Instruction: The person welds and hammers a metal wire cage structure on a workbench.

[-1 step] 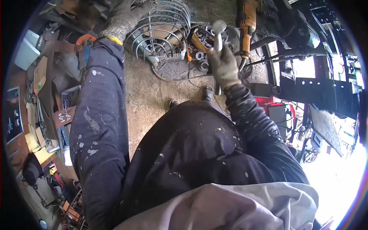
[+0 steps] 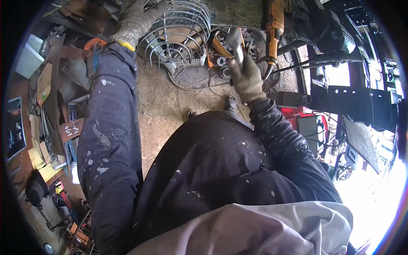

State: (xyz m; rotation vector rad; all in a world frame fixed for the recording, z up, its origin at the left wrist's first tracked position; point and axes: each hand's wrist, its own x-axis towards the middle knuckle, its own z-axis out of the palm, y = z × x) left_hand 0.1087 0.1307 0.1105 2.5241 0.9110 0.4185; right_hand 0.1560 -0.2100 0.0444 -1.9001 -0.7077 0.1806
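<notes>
My left hand, in a knitted glove with a yellow cuff edge, grips the left side of a round cage of metal wire rings. Its fingertips lie partly out of sight at the upper edge. To the right, my gloved right hand is closed round the metal handle of what looks like a hammer, its head blurred and raised. The hammer is apart from the cage. An orange and black power tool stands beside my right hand, its tip pointing down.
Metal rings and a white plastic basket sit behind the cage. A cable loops over the dirty floor. Scrap and boards crowd the left side; a dark perforated metal beam stands at the right.
The hammer's head has swung slightly left and down, and my right hand has turned a little with it. My left hand stays on the wire cage.
</notes>
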